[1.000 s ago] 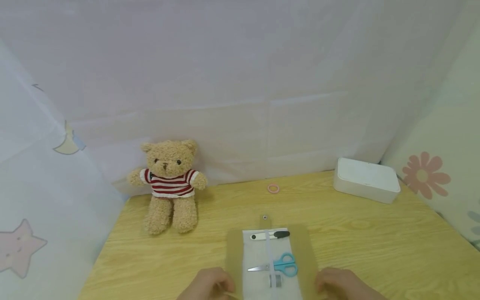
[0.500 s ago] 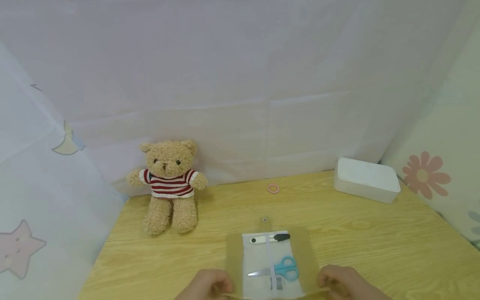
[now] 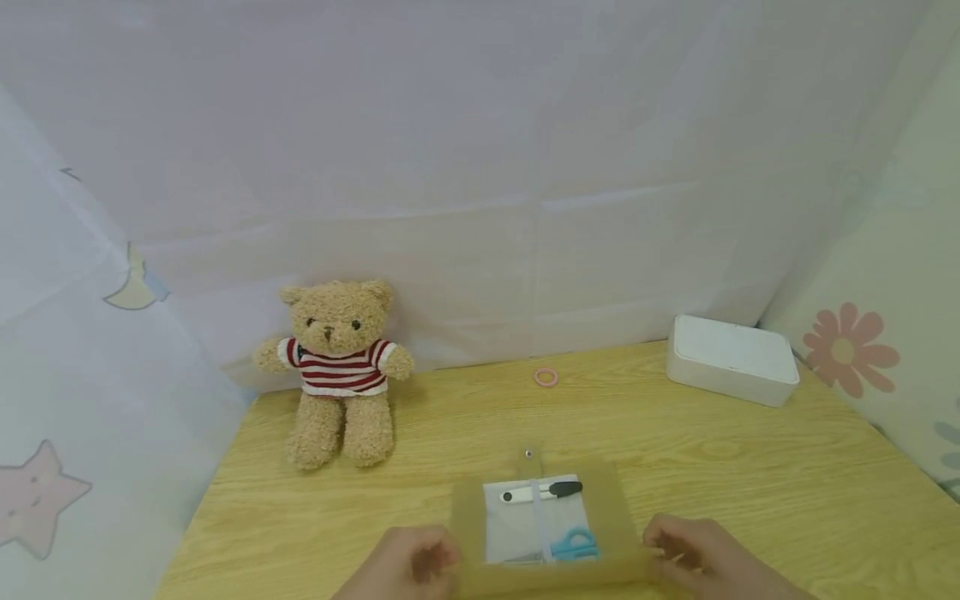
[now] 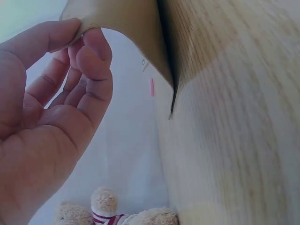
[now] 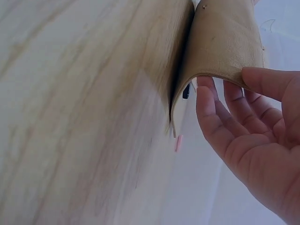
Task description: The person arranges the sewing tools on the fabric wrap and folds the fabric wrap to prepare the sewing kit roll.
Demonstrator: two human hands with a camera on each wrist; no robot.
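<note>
A tan sewing kit case (image 3: 617, 517) lies on the table with its near edge raised and curving over. My left hand (image 3: 415, 562) pinches the near left corner between thumb and fingers; in the left wrist view the lifted flap (image 4: 122, 18) bends down to the table. The near right corner is pinched by my right hand (image 3: 693, 554), thumb on the outer face in the right wrist view. On the white lining, a pale strap (image 3: 542, 521) crosses a white seam ripper-like tool with a black end (image 3: 528, 494) and blue-handled scissors (image 3: 576, 546), whose lower part is hidden by the flap.
A teddy bear (image 3: 337, 375) in a striped shirt sits at the back left of the wooden table (image 3: 360, 508). A pink ring (image 3: 546, 377) lies behind the case, and a white box (image 3: 731, 358) stands at the back right. A snap tab (image 3: 528, 458) sticks out from the case's far edge.
Both hands have lifted the near edge of the case and brought it over. It now covers the grey spool and part of the scissors. The case has slid slightly nearer.
</note>
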